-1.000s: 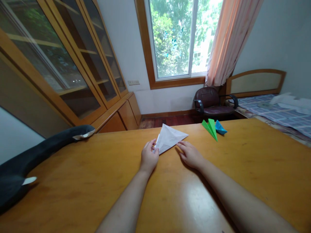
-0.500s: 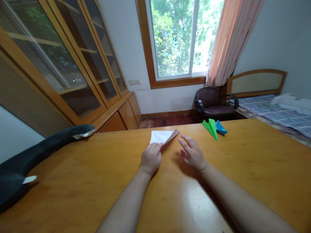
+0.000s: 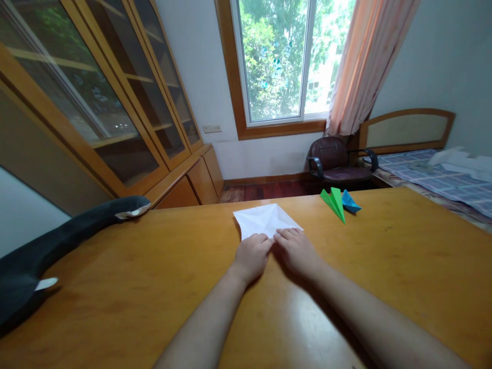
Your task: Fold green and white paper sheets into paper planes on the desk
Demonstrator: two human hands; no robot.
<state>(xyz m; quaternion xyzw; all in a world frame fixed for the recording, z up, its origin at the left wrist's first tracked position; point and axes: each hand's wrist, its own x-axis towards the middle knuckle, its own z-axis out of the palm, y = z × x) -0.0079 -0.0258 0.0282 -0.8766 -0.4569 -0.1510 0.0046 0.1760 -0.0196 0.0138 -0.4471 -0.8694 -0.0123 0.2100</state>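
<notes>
A white sheet of paper (image 3: 265, 219) with creases crossing at its middle lies on the wooden table (image 3: 154, 287). My left hand (image 3: 253, 254) is closed on its near left edge, thumb side toward the middle. Beside it, my right hand (image 3: 295, 249) grips the near right edge with bent fingers. The two hands almost meet at the edge closest to me. Fingers and palms hide that part of the paper, so whether it is folded there cannot be seen.
A green paper plane (image 3: 335, 204) and a blue folded paper boat (image 3: 349, 202) lie near the table's far edge. At the left is a dark curved object (image 3: 69, 238) with white parts. Beyond the table stand a brown armchair (image 3: 332, 159) and a bed (image 3: 434, 159).
The paper has turned and spread out flatter, and its brownish side no longer shows. My right hand has come left and down onto it; my left hand has shifted slightly right.
</notes>
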